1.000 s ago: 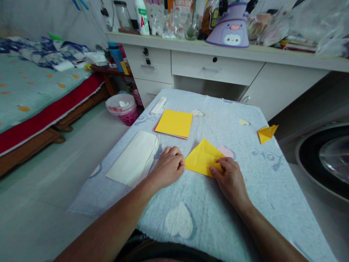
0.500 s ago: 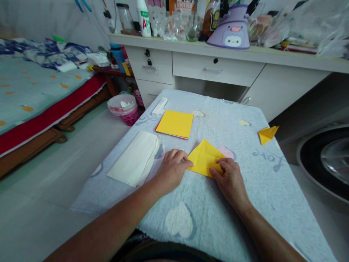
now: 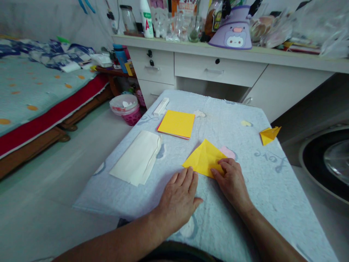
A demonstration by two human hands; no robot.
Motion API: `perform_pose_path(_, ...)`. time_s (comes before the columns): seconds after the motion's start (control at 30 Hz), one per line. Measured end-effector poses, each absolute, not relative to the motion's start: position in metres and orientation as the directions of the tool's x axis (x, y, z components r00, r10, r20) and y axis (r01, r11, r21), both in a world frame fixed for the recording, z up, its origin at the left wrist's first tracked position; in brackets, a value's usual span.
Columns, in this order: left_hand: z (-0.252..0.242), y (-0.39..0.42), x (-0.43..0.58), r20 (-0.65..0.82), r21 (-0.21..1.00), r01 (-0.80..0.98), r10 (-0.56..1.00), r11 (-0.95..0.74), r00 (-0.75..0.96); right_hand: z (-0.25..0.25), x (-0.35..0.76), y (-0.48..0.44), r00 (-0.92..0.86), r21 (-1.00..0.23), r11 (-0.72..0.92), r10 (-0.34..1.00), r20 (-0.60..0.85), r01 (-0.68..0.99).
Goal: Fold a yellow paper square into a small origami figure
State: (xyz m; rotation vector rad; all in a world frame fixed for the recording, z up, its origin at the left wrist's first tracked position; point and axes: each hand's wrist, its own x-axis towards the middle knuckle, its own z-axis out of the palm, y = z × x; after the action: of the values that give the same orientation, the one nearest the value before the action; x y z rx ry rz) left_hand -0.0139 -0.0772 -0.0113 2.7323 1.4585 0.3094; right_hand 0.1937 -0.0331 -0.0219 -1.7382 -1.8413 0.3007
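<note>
A creased yellow sheet of origami paper (image 3: 204,156), folded to a triangle-like shape, lies on the cloth-covered table (image 3: 218,109). My right hand (image 3: 231,178) pinches its right corner between thumb and fingers. Flat on the cloth, my left hand (image 3: 181,196) has its fingers stretched out, fingertips at the paper's lower left edge and thumb spread to the right. Behind the folded sheet is a stack of square paper (image 3: 176,123), yellow on top. A folded yellow origami piece (image 3: 269,135) rests near the table's right edge.
Left of my hands lies a folded white paper (image 3: 137,156). A small white box (image 3: 161,106) is by the stack. Beyond the table stands a white desk (image 3: 196,47) crowded with jars and bottles. A pink bin (image 3: 125,109) stands on the floor at left; a washing machine (image 3: 327,156) at right.
My left hand has let go of the paper's left corner, moved toward me and flattened with fingers extended. My right hand still holds the right corner. The view has shifted slightly.
</note>
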Motion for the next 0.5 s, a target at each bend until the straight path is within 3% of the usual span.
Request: perform_pose_path(0.5, -0.0116, -0.0774, -0.0152, 0.109, 0.169, 0.832, 0.849, -0.528, 0.517, -0.0218, 0.1958, -0.0333, 0.005, -0.512, 0.117, 0.973, 0.231, 0.851)
